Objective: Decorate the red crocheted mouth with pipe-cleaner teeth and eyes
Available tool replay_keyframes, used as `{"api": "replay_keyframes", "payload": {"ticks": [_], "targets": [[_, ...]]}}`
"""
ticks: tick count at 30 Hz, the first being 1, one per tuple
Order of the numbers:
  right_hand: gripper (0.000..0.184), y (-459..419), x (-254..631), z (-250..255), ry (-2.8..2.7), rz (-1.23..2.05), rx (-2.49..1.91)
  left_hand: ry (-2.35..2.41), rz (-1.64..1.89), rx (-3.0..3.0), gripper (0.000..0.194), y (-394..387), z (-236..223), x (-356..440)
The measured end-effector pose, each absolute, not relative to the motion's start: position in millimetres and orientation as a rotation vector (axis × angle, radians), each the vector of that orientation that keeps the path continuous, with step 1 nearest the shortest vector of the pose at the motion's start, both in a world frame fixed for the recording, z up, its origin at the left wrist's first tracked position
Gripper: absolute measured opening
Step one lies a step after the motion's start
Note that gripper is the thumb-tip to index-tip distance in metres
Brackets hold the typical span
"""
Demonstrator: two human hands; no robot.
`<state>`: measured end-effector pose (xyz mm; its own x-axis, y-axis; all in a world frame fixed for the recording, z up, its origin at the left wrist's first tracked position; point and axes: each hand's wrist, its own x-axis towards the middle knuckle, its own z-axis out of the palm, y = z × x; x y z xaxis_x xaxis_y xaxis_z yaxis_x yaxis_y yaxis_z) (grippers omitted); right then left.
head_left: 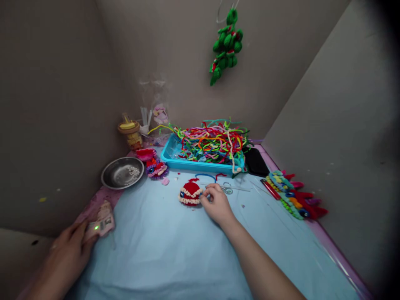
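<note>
My right hand (215, 203) reaches out over the light blue table cover (175, 246), its fingers curled and touching the right side of a small red fuzzy piece with a cream trim (190, 194). Whether it grips the piece is not clear. My left hand (67, 252) lies at the near left edge, fingers closed around a pinkish device with a green light (101, 224). A blue pipe cleaner (206, 176) and a small ring-shaped metal piece (227, 190) lie just beyond my right hand.
A blue tray (175, 160) heaped with coloured pipe cleaners stands at the back. A metal bowl (121, 172), small fuzzy figures (154, 166) and a jar (131, 133) are at back left. Finished colourful pieces (293, 196) and a black object (255, 161) lie right. A green ornament (227, 43) hangs on the wall.
</note>
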<state>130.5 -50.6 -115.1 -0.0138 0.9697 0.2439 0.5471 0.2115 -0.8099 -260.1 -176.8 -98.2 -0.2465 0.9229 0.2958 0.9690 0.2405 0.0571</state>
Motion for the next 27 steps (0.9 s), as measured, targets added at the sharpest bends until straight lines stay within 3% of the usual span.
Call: {"api": "replay_keyframes", "payload": {"ticks": [3, 6, 14, 22, 27], "targets": [[0.008, -51.0, 129.4, -114.7, -1.672, 0.666, -1.443, -2.181, -0.269, -1.870, 0.051, -177.9, -90.9, -247.4], [0.010, -51.4, 128.5, -115.2, -1.679, 0.677, -1.432, -1.984, -0.450, -2.109, 0.062, -171.8, -75.3, -208.0], [0.014, -48.6, 133.7, -115.4, -1.653, 0.753, -1.351, -1.811, -0.738, -2.704, 0.053, -105.9, -54.8, -85.8], [0.010, -52.3, 145.1, -109.2, -1.614, 0.728, -1.360, -1.862, -1.000, -2.862, 0.084, -59.4, -82.1, -51.6], [0.010, -58.8, 131.5, -108.2, -1.658, 0.633, -1.383, -1.895, -1.034, -2.843, 0.093, -53.5, -101.8, -61.6]]}}
